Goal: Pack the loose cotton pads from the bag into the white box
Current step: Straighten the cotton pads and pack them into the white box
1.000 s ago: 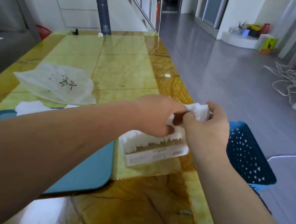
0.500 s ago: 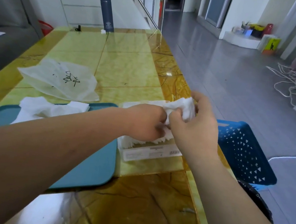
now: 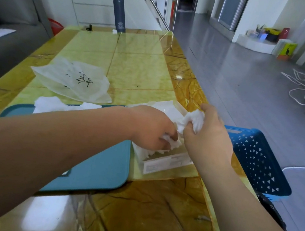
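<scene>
Two lots held at the white box (image 3: 166,164) on the counter (image 3: 135,67): left hand (image 3: 151,128) pinches cotton pads (image 3: 142,151) inside it, while right hand (image 3: 207,135), just beside, clenches a bunched wad (image 3: 194,119).

The table (image 3: 135,67) is marble-veined, yellow-green inside an amber border. Teal tray (image 3: 100,169). White cotton pads (image 3: 194,119), white box (image 3: 166,165). Blue basket (image 3: 259,163) with triangular holes. The translucent white bag (image 3: 70,79) bears black marks. Dark grey flask (image 3: 119,12).

No wording is legible: black strokes on the bag (image 3: 69,81), a pale logo on the flask (image 3: 119,12) beyond it, and fine print on the white box (image 3: 166,163).
</scene>
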